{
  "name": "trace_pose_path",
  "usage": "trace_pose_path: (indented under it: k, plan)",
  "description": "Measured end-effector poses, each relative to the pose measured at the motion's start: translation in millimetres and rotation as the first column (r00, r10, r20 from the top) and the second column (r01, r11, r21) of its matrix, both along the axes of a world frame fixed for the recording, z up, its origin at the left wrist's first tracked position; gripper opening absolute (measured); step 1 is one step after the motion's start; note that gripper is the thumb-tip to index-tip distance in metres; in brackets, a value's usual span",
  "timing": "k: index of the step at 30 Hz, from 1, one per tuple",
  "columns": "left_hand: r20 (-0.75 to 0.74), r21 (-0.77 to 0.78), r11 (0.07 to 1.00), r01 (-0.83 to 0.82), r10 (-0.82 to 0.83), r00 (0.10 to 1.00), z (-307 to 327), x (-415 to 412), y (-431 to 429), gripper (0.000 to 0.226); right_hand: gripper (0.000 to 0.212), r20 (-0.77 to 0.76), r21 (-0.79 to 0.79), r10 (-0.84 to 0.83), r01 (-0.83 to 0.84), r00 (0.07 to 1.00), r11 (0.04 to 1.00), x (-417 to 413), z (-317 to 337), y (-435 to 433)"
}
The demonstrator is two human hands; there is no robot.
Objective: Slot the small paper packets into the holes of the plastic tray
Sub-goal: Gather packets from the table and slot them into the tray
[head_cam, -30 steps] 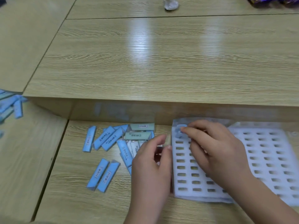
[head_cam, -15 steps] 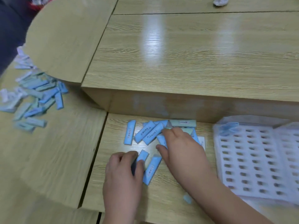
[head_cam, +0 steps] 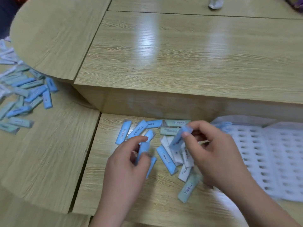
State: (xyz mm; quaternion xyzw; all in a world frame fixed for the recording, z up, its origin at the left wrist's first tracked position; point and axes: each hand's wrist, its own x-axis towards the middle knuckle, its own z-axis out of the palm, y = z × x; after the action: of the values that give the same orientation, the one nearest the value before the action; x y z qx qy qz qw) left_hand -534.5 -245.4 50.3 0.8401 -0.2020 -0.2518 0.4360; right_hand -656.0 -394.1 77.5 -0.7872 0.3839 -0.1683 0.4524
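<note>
Several blue, pale green and white paper packets (head_cam: 166, 158) lie scattered on the low wooden shelf. My left hand (head_cam: 126, 167) pinches one blue packet (head_cam: 143, 149) between thumb and fingers, lifted off the pile. My right hand (head_cam: 213, 154) pinches another blue packet (head_cam: 179, 138) by its upper end, tilted above the pile. The white plastic tray (head_cam: 268, 159) with rows of oval holes lies to the right of my right hand. One blue packet (head_cam: 223, 124) sits in the tray's top left corner.
A raised wooden desk top (head_cam: 188, 54) stands behind the shelf. A second heap of packets (head_cam: 24, 95) lies at the far left on a lower surface. A white crumpled object (head_cam: 214, 3) sits at the far edge.
Both hands left the tray, reached into the loose pile, and each now holds a blue packet lifted off it. The view swung left, then partly back.
</note>
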Motion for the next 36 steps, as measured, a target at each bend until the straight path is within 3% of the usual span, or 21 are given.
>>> trace_pose_path:
  k: [5, 9, 13, 16, 21, 26, 30, 33, 36]
  plan:
    - [-0.093, -0.224, 0.974, 0.022, -0.044, 0.995, 27, -28, -29, 0.028, 0.020, 0.123, -0.087, -0.131, 0.142, 0.984, 0.986, -55, 23, -27]
    - [-0.131, -0.286, 0.958, -0.001, -0.039, 0.991, 33, -50, -54, 0.021, 0.030, 0.149, -0.183, -0.201, 0.227, 0.968, 0.956, -82, 20, -44]
    - [-0.162, -0.303, 0.953, -0.013, -0.038, 0.986, 32, -66, -71, 0.014, 0.029, 0.061, -0.304, -0.151, 0.162, 0.987, 0.939, -94, 0, -58]
    - [-0.162, -0.307, 0.951, -0.026, -0.026, 0.986, 32, -75, -78, 0.018, 0.036, 0.077, -0.347, -0.101, 0.122, 0.992, 0.930, -95, -16, -66]
    - [-0.121, -0.297, 0.954, -0.029, -0.008, 0.993, 31, -80, -86, 0.023, 0.013, -0.010, -0.514, -0.020, 0.012, 1.000, 0.857, -89, -35, -76]
    - [-0.133, -0.288, 0.956, -0.049, 0.011, 0.991, 30, -82, -91, 0.020, 0.012, -0.093, -0.619, 0.043, -0.092, 0.995, 0.780, -96, -49, -86]
    - [-0.181, -0.319, 0.943, -0.091, 0.034, 0.983, 31, -85, -98, 0.017, 0.022, -0.011, -0.479, 0.048, -0.047, 0.999, 0.876, -101, -35, -86]
    - [-0.255, -0.358, 0.921, -0.156, 0.065, 0.965, 32, -90, -103, 0.015, 0.018, 0.160, -0.161, -0.035, 0.061, 0.987, 0.985, -100, -19, -70]
    - [-0.360, -0.382, 0.904, -0.192, 0.046, 0.932, 30, -98, -107, 0.012, 0.013, 0.308, 0.180, -0.153, 0.101, 0.939, 0.979, -97, -19, -56]
